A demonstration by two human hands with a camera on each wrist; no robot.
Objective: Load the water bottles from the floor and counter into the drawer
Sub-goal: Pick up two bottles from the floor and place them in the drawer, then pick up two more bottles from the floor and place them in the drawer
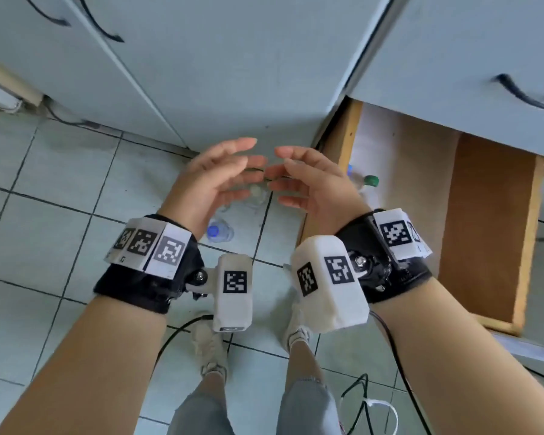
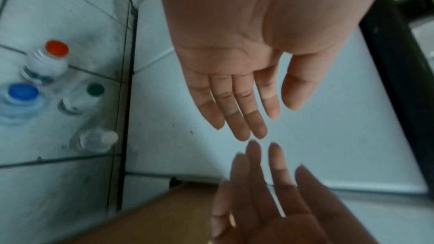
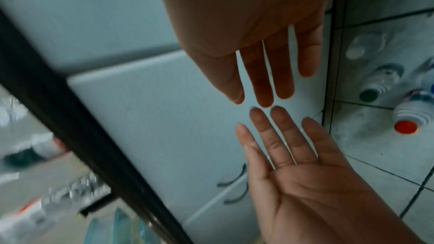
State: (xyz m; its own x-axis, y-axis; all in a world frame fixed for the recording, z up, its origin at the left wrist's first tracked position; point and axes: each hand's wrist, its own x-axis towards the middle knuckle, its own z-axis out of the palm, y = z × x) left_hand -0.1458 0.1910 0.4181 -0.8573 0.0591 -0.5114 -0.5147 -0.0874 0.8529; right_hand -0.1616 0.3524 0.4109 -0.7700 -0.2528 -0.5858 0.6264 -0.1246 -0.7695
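Both hands hover open and hold nothing, palms facing each other and fingertips almost meeting. My left hand (image 1: 220, 177) (image 2: 234, 81) and right hand (image 1: 308, 180) (image 3: 270, 62) hang above clear water bottles standing on the tiled floor. These are an orange-capped bottle (image 2: 56, 49), a blue-capped bottle (image 1: 214, 230) (image 2: 23, 90), a green-capped bottle (image 2: 95, 89) and a white-capped bottle (image 1: 255, 191) (image 2: 109, 137). To the right the wooden drawer (image 1: 490, 230) is pulled out. Another green-capped bottle (image 1: 371, 181) appears to lie inside it by its left wall.
Pale cabinet doors (image 1: 201, 73) with dark handles rise just behind the hands. A dark counter edge (image 3: 70, 127) shows above, with blurred items on the counter (image 3: 35, 209). Black cables (image 1: 361, 400) trail on the floor by my feet (image 1: 208, 343).
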